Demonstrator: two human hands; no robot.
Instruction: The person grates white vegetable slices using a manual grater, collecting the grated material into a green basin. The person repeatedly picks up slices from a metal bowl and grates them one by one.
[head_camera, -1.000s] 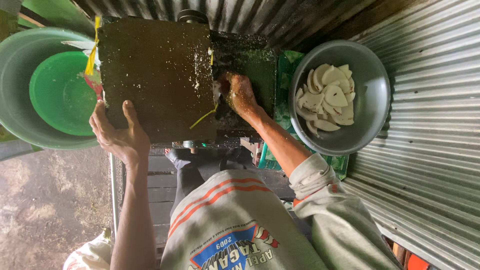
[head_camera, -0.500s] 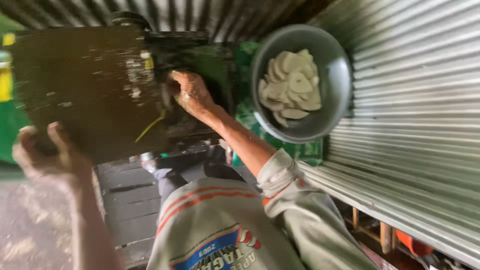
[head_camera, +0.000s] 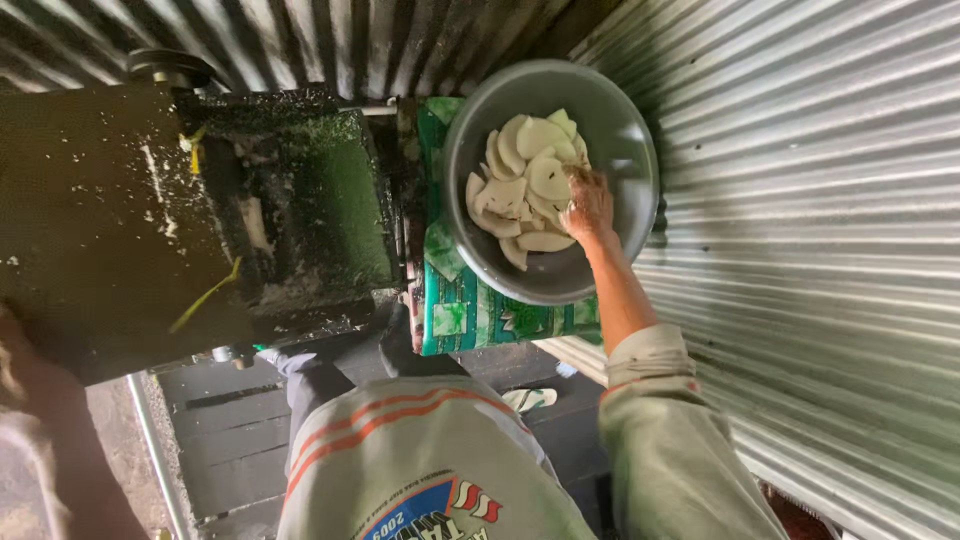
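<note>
I am reaching my right hand (head_camera: 588, 203) into the grey metal bowl (head_camera: 610, 120), fingers curling down on the pale slices (head_camera: 520, 190) piled inside, though I cannot tell if they are gripping one. The bowl is sitting on a green patterned cloth (head_camera: 470, 310) beside the dark machine (head_camera: 180, 220). My left hand (head_camera: 20, 360) is blurring at the frame's edge, its grip unreadable.

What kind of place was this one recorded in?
Probably a small, rough food-processing shed rather than a home kitchen. Corrugated metal walls close it in, a grimy dark machine flecked with white bits stands to the left, and the right hand reaches into a metal bowl of pale slices.
</note>
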